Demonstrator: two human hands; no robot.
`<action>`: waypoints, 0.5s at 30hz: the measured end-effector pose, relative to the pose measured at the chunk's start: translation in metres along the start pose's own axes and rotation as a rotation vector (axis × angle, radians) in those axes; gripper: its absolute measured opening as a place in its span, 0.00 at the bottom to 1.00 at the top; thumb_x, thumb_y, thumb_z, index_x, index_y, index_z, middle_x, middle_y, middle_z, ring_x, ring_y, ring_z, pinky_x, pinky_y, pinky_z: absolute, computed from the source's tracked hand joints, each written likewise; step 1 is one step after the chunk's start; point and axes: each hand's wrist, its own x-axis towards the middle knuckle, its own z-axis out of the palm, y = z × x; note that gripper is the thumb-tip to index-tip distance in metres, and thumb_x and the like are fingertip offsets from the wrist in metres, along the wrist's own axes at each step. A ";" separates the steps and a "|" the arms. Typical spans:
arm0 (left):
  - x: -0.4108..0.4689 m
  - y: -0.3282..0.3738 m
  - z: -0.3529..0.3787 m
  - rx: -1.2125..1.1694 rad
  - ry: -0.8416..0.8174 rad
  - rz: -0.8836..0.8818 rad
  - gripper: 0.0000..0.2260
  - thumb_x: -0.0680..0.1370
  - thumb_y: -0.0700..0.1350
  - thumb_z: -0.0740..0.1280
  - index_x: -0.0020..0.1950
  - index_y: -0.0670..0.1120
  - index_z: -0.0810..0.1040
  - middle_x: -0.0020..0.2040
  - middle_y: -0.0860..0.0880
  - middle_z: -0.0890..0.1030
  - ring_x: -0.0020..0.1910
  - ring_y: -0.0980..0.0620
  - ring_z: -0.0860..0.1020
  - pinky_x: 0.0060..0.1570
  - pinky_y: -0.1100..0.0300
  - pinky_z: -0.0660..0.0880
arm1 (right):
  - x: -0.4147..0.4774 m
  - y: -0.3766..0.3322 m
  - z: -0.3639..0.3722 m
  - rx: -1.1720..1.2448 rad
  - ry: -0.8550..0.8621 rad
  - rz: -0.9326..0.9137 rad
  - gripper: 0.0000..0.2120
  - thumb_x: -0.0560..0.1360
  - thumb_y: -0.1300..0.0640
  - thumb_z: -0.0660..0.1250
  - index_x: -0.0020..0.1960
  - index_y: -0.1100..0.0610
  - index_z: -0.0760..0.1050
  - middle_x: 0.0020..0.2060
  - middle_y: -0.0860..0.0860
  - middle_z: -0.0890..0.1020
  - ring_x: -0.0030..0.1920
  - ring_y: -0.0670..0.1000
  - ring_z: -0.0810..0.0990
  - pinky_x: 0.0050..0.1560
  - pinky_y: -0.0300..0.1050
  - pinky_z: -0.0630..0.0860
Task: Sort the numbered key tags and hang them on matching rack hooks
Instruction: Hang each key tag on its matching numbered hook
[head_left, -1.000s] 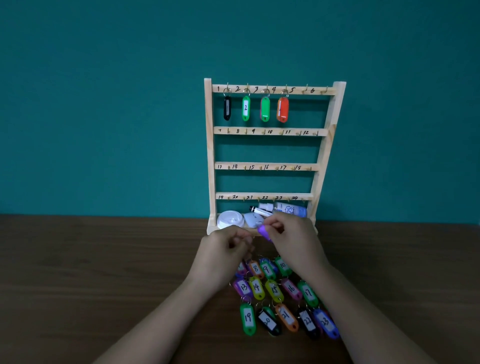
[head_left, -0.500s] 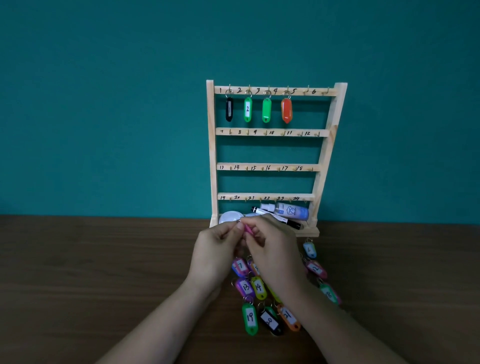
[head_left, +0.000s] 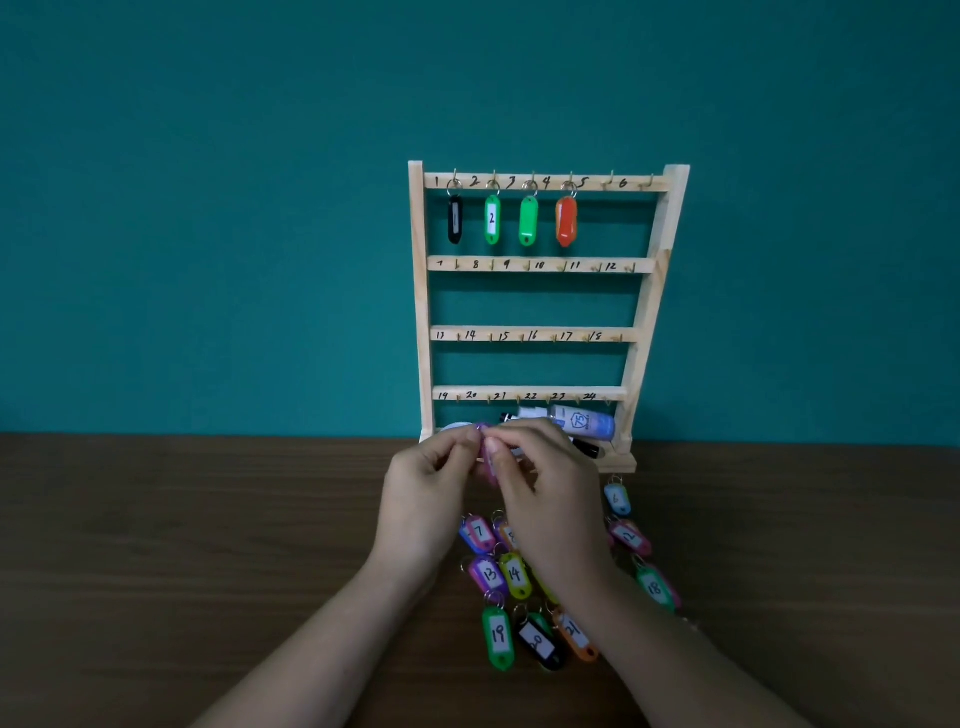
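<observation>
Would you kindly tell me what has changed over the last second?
The right hand brought the purple tag left to the left hand; both now pinch it. That uncovered loose tags on the right. The four hung tags and the rack stayed put.

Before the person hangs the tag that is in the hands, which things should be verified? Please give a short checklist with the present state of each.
1. Grip: left hand and right hand both pinch the pink tag: ok.
2. Its number readable: cannot tell, fingers cover it.
3. Hook 5 free: ok.
4. Hook 6 free: ok.
5. Tags on hooks 1 to 4 match: cannot tell; only black tag 1 and green tag 2 show numbers.
6. Tag 6 lies uncovered on the table: ok.
</observation>
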 end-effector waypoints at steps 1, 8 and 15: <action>0.000 0.000 0.000 0.022 -0.018 0.019 0.10 0.85 0.44 0.67 0.52 0.51 0.88 0.43 0.50 0.88 0.43 0.58 0.84 0.43 0.67 0.76 | 0.001 0.000 0.000 0.012 0.012 0.019 0.06 0.83 0.57 0.70 0.58 0.55 0.84 0.50 0.44 0.83 0.51 0.40 0.82 0.51 0.36 0.80; 0.008 0.006 -0.007 0.131 -0.078 0.058 0.09 0.84 0.47 0.68 0.52 0.50 0.88 0.43 0.53 0.89 0.44 0.59 0.85 0.44 0.68 0.76 | 0.010 0.002 -0.017 0.167 0.045 0.207 0.04 0.79 0.58 0.75 0.53 0.52 0.85 0.44 0.41 0.85 0.49 0.40 0.84 0.49 0.32 0.78; 0.034 0.031 -0.018 0.273 -0.169 0.043 0.06 0.80 0.50 0.74 0.47 0.50 0.88 0.40 0.51 0.88 0.42 0.56 0.85 0.42 0.61 0.75 | 0.040 0.012 -0.044 0.372 0.019 0.367 0.07 0.78 0.58 0.77 0.53 0.51 0.81 0.45 0.46 0.87 0.48 0.42 0.86 0.49 0.36 0.81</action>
